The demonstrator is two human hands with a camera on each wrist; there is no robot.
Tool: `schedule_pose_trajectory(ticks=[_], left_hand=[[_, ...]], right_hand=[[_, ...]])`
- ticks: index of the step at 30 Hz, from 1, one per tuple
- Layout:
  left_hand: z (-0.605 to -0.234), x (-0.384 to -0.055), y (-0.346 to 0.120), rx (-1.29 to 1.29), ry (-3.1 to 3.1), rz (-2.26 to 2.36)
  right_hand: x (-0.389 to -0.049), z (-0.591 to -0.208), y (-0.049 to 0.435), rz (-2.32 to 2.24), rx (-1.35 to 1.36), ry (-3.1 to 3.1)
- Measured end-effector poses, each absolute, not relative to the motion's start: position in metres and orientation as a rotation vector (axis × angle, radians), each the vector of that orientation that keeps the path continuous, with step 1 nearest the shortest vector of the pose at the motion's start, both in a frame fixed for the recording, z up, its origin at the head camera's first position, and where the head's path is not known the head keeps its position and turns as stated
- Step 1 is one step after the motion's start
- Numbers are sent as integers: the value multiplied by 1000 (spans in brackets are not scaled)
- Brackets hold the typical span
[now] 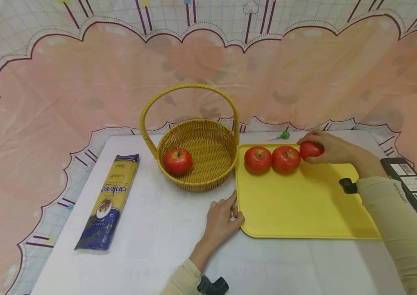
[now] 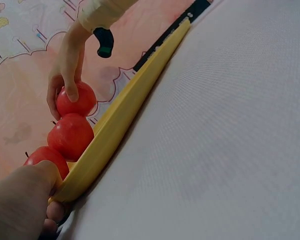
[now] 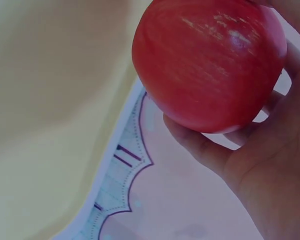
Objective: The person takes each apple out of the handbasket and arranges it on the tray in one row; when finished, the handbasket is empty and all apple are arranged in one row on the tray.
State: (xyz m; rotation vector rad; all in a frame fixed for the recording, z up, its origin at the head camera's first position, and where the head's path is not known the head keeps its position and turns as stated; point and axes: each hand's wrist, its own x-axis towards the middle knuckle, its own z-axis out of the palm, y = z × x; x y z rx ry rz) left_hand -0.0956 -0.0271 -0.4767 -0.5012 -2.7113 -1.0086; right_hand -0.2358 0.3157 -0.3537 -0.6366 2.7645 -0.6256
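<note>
My right hand [image 1: 328,148] grips a red apple [image 3: 210,65] at the back of the yellow tray [image 1: 297,205], its thumb and fingers around the fruit. Two more apples sit to the left of it in a row along the tray's back edge, the middle apple [image 1: 286,159] right beside the held one and the left apple [image 1: 258,159] by the corner. At the tray's left edge my left hand [image 1: 221,219] pinches the rim, thumb over it and fingers lower down, as the left wrist view shows. Another apple [image 1: 178,161] lies inside the wicker basket [image 1: 199,186].
The basket's tall handle [image 1: 190,86] arches up just left of the tray. A blue and yellow pasta packet [image 1: 109,203] lies at the left. Behind the tray is a small green-headed stick [image 1: 284,135]. A black box with white labels [image 1: 416,190] stands by the right forearm.
</note>
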Motion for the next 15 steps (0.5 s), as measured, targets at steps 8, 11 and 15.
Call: schedule_pose_trajectory(ticks=[8, 11, 15], left_hand=[[-476, -96, -27, -497, -2715, -1009], [-476, -96, -27, -498, -2714, -1012], [-476, -96, -27, -500, -2714, -1017]], right_hand=[[-237, -364, 320, -660, -599, 2744], [-237, -368, 322, -665, -597, 2732], [-237, -373, 323, -667, -589, 2726]])
